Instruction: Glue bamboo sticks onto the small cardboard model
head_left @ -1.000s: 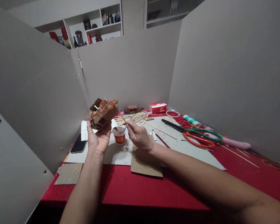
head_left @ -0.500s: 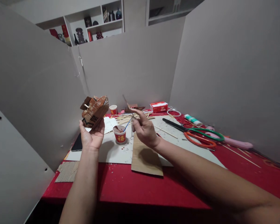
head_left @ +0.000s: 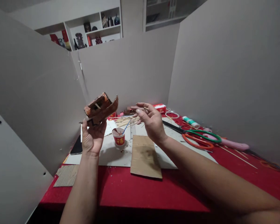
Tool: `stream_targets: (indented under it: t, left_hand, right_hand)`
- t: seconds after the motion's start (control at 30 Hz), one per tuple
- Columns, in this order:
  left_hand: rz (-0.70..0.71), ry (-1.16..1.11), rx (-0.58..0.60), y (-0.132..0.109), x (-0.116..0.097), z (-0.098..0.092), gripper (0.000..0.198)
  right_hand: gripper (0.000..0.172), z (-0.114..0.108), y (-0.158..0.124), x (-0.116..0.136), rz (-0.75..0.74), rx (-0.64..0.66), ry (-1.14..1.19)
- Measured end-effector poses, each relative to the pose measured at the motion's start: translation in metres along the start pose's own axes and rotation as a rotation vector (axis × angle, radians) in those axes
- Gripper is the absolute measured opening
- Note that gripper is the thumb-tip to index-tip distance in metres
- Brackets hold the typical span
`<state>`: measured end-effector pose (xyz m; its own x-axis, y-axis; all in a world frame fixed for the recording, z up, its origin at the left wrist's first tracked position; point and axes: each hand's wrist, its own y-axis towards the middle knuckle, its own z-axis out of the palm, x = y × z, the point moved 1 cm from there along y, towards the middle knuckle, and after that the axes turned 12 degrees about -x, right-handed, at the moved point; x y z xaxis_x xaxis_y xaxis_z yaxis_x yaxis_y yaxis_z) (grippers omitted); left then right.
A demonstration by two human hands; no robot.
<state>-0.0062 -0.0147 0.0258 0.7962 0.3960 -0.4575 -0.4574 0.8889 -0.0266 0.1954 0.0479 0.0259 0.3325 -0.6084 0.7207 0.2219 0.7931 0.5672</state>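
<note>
At the near left corner of the bench, which wears a red cloth, lies a piece of corrugated card. A brown cardboard sheet rests near the middle of the near edge, overlapping a white sheet spread behind it. A dark phone lies by the left edge, partly on that white sheet.

The person's left hand is raised above the left part of the bench, palm up. Its fingers are clamped from below on a brown cardboard model, which sits tilted in the air, clear of the bench. Just right of that hand, a red paper cup stands on the white sheet with a blue-handled brush leaning out of it.

The right hand hovers above the middle of the bench, well apart from the model, its fingers loosely spread and curled. A thin stick shows at the fingertips; whether it is pinched cannot be told.

Toward the right edge lie orange-handled scissors and green-handled scissors, crossing each other. Behind the cup is a bundle of sticks, and a red box sits at the far edge.
</note>
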Motion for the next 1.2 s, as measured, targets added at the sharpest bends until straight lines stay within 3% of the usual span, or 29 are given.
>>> stream_targets:
  t: [0.13, 0.23, 0.37, 0.57, 0.8, 1.03, 1.2]
  left_hand:
    - [0.06, 0.03, 0.118, -0.003, 0.002, -0.001, 0.02]
    - [0.076, 0.026, 0.166, -0.005, 0.002, 0.001, 0.021]
    - [0.052, 0.034, 0.145, -0.009, 0.003, 0.003, 0.034]
    - [-0.036, 0.093, 0.054, -0.013, 0.014, 0.003, 0.041]
    - [0.003, 0.106, 0.077, -0.004, 0.017, 0.0, 0.038]
    - [0.005, 0.085, 0.098, 0.001, 0.017, -0.002, 0.037]
    - [-0.044, 0.097, 0.095, 0.003, 0.015, -0.004, 0.042]
  right_hand:
    - [0.031, -0.008, 0.018, -0.003, 0.102, -0.112, 0.067]
    - [0.027, -0.014, 0.029, -0.01, 0.121, -0.164, 0.068]
    - [0.028, -0.016, 0.032, -0.017, 0.092, -0.183, 0.064]
    - [0.028, -0.005, 0.016, -0.015, 0.147, -0.103, 0.058]
    - [0.019, -0.009, 0.021, -0.002, 0.081, -0.187, 0.048]
    - [0.021, -0.01, 0.015, 0.007, -0.08, -0.112, -0.056]
    - [0.02, -0.011, 0.014, 0.01, -0.109, -0.115, -0.063]
